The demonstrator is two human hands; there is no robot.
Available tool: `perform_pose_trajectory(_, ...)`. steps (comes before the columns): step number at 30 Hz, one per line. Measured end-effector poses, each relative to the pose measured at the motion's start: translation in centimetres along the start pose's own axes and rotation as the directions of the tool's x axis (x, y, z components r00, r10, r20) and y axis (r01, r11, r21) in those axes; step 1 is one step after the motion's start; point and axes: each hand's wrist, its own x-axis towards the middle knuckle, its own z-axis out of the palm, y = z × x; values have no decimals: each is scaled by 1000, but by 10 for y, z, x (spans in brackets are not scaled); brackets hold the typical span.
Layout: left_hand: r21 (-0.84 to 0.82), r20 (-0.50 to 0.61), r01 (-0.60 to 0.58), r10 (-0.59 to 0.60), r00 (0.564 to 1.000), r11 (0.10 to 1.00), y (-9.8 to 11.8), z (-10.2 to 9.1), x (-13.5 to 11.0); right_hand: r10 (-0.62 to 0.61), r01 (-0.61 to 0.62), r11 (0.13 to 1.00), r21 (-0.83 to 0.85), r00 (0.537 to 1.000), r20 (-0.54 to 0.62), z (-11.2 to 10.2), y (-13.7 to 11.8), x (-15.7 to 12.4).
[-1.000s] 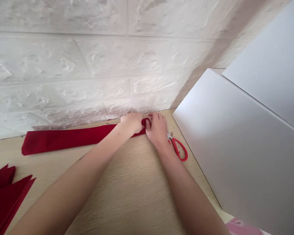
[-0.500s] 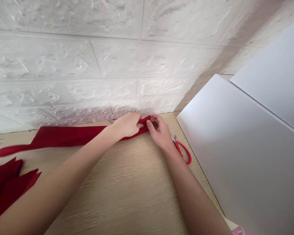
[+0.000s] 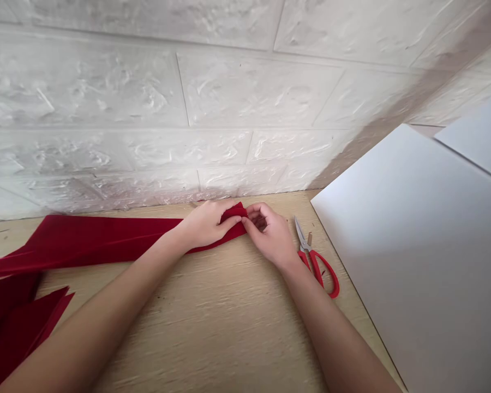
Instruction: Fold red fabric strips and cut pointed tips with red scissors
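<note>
A long strip of red felt [image 3: 106, 240] lies along the back of the wooden tabletop, and its right end is gathered up between my hands. My left hand [image 3: 207, 224] presses and pinches the strip from the left. My right hand [image 3: 270, 234] grips the raised fold at its end with curled fingers. Just right of my right hand lie red-handled scissors [image 3: 316, 265], open a little, not touched. Part of the fold is hidden by my fingers.
A white textured brick-pattern wall [image 3: 147, 109] rises behind the wooden tabletop [image 3: 208, 338]. Several cut red felt pieces [image 3: 12, 333] lie at the lower left, under the strip's far part. Large white boards [image 3: 413, 262] stand at the right.
The strip's far end now stretches left out of view, over the red pieces. My hands have drawn closer around the fold. The whole view has shifted as my head moved.
</note>
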Motion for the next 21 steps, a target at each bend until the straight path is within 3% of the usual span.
perform_pose_trajectory(5, -32, -67, 6, -9, 998, 999, -9, 10, 1, -9, 8, 999, -45, 1000, -29, 0, 0, 2)
perform_pose_trajectory(21, -89, -46, 68, -72, 996, 994, 14, -8, 0, -119, 112, 992, -54, 982, -148, 2, -1, -1)
